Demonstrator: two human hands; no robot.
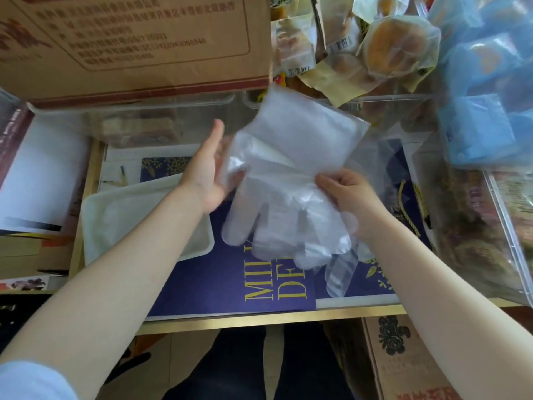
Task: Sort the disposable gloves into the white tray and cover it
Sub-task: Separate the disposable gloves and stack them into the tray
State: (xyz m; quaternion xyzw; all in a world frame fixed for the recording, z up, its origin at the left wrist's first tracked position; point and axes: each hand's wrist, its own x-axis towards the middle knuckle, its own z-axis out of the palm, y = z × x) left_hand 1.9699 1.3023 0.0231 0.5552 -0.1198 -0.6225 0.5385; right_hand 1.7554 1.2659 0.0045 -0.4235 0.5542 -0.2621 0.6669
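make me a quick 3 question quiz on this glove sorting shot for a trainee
1. True or false: the disposable gloves already lie in the white tray.
2. Which hand pinches the gloves? A) left hand B) right hand C) neither
3. Fill in: the tray sits below the person's ____ forearm.

Key
1. False: the gloves are held up over the dark blue printed sheet, beside the tray.
2. B: the right hand pinches them at their edge, while the left hand lies against them with its thumb straight and its fingers behind the plastic.
3. left
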